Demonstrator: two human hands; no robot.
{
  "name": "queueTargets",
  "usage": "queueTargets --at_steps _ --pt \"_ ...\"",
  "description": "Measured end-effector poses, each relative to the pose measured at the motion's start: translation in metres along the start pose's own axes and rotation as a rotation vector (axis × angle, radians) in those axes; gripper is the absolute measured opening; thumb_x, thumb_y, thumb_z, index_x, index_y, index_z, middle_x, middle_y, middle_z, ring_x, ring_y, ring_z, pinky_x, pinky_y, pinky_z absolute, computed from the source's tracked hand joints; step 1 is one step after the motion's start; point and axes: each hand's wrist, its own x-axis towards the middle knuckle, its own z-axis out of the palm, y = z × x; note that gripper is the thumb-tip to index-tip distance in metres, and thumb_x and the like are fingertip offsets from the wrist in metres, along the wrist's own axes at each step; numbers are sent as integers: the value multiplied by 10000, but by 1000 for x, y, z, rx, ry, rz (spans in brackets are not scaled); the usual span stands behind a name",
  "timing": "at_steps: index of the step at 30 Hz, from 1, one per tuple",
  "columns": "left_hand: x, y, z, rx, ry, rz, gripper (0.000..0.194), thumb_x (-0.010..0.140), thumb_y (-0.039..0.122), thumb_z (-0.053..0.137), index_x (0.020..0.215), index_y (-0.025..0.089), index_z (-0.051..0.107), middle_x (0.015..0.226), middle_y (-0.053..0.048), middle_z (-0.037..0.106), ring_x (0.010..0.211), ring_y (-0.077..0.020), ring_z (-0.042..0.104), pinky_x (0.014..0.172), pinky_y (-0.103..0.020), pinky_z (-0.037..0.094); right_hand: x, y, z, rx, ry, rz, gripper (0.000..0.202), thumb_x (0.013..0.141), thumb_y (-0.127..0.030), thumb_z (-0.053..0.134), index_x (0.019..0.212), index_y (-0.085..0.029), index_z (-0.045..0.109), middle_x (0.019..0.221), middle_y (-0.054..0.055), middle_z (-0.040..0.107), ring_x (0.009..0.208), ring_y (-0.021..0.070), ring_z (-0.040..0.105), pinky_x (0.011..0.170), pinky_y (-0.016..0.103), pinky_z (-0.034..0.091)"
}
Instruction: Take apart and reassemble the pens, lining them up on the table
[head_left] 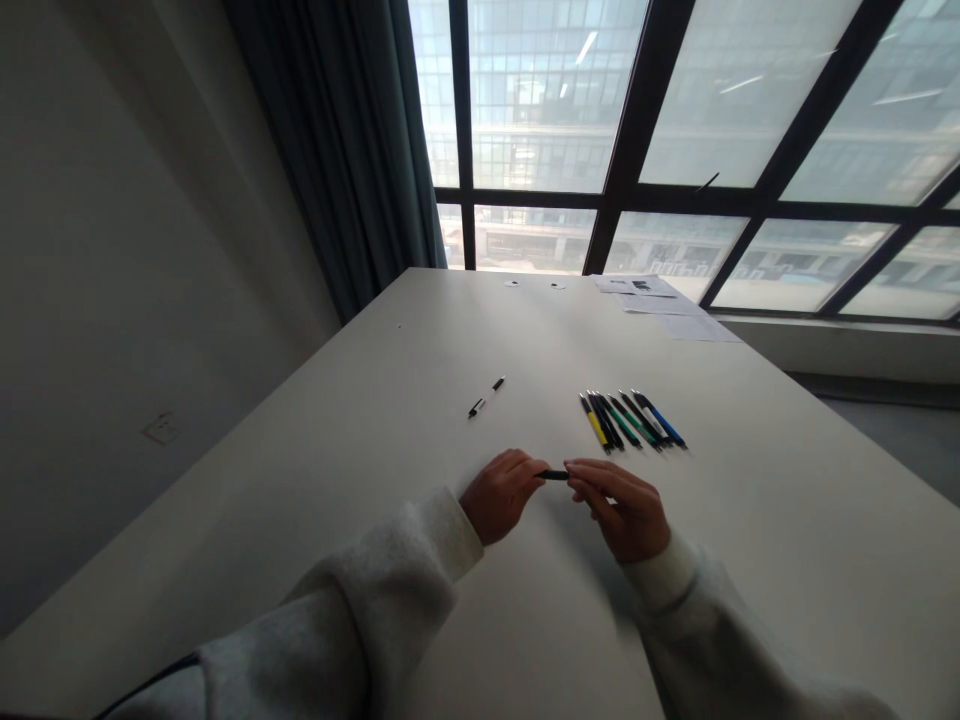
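Note:
A dark pen (555, 475) is held level between my two hands above the white table (360, 420). My left hand (504, 495) pinches its left end, and the fingers of my right hand (621, 508) close on its right end. Beyond my left hand, a black and white pen (487, 398) lies alone at a slant. Past my right hand, several pens lie side by side in a row, with a yellow one (595, 424) at the left and a blue one (660, 418) at the right.
Papers (649, 295) lie at the far right of the table, near the window (555, 110). Two small pale items (512, 284) (557, 286) sit by the far edge. A dark curtain (345, 140) hangs at the back left, beside the wall.

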Motion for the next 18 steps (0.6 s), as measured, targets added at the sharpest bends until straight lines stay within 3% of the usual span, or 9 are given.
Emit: queueTargets --at_steps 6,10,13,18 --pt "0 2 -2 -120 -3 -42 235 970 244 421 1086 156 605 934 -88 617 863 -175 559 807 -321 464 -1 1 -2 -49 -83 9 327 868 -159 621 1183 -241 654 1051 77 694 643 124 653 493 240 552" --pt "1 6 -5 -261 38 -124 245 963 270 446 1063 141 628 898 -78 613 811 -157 557 764 -297 452 1 9 -5 -256 -5 43 411 851 -235 649 1256 -214 587 1002 80 695 594 123 600 485 258 522" --pt "0 5 -4 -437 78 -246 282 958 332 459 1045 135 640 819 -47 586 676 -116 511 659 -263 431 1 24 -8 -482 23 84 373 826 -279 651 1178 -158 633 947 92 660 568 130 555 542 301 535" --pt "4 -4 1 -894 121 -500 414 912 476 504 1088 114 600 746 -22 570 514 -68 432 474 -214 316 -4 53 -10 -644 -78 222 480 721 -308 698 1148 -94 650 993 149 595 608 163 556 615 355 551"
